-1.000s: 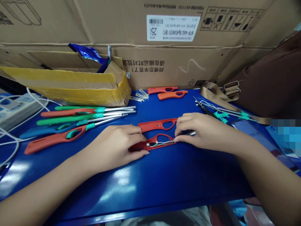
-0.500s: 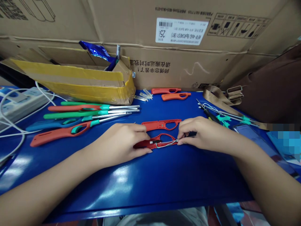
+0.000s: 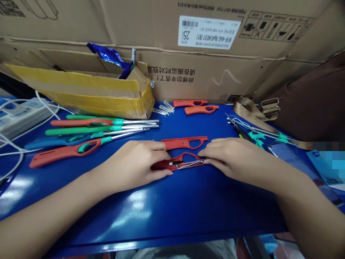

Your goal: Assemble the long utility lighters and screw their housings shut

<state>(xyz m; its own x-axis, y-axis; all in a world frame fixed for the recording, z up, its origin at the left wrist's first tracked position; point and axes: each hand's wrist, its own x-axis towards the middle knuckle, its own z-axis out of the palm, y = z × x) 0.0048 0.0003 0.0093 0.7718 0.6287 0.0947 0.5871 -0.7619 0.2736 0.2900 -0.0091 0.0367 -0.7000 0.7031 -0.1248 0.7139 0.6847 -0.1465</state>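
Observation:
A red lighter shell half (image 3: 185,166) lies open side up on the blue table, with a small dark part with a white end, thin wires and a thin metal rod inside. My left hand (image 3: 140,162) grips its left end between thumb and fingers, hiding that end. At the opposite end, my right hand (image 3: 234,158) is closed, fingertips pinching the narrow tip where the rod and wires run out; its fingers partly cover what they grip. Just behind lies the matching red shell half (image 3: 175,144), with a finger loop, touched by neither palm.
Several assembled lighters (image 3: 67,150) lie at left before a yellow-taped carton (image 3: 107,100). Small clear parts (image 3: 163,109) and two orange-red shells (image 3: 201,109) sit at the back. On the right are a screwdriver (image 3: 241,133), green-ended rods (image 3: 258,136), a phone (image 3: 299,165) and a strap (image 3: 245,111).
My right hand's fingers have shifted and straightened slightly at the shell's tip. The dark part and wires inside moved a little to the left. My left hand keeps its grip.

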